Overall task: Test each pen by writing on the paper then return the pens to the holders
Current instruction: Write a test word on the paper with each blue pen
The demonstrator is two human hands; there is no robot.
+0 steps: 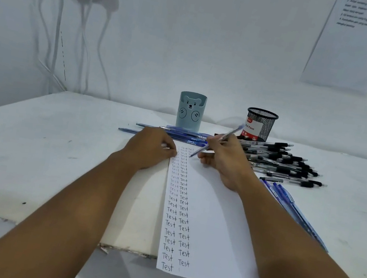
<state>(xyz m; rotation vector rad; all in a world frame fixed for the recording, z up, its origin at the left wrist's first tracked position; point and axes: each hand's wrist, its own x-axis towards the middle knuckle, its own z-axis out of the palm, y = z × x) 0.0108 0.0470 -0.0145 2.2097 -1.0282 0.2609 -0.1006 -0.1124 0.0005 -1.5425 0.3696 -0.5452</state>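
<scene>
Right hand [225, 160] pinches a blue ballpoint pen [217, 142] on white lined-with-"Test" paper [213, 216] overhanging the bench [42, 151] edge at lower centre; left hand [151, 148], fingers curled, presses the paper's left edge.

White worktop [42, 151], scuffed and chipped along the near edge. Lying lengthwise on it, a sheet of paper [211, 228] lined with two columns of the handwritten word "Test", its near end hanging past the edge. At the far side, standing upright: a pale blue bear-faced holder [190, 112] and, well apart to its right, a black mesh holder [261, 125]. Spread flat before the bear holder, blue pens [178, 135]; right of the paper, a heap of black-capped pens [289, 165]; nearer, a small row of blue pens [294, 210].
</scene>
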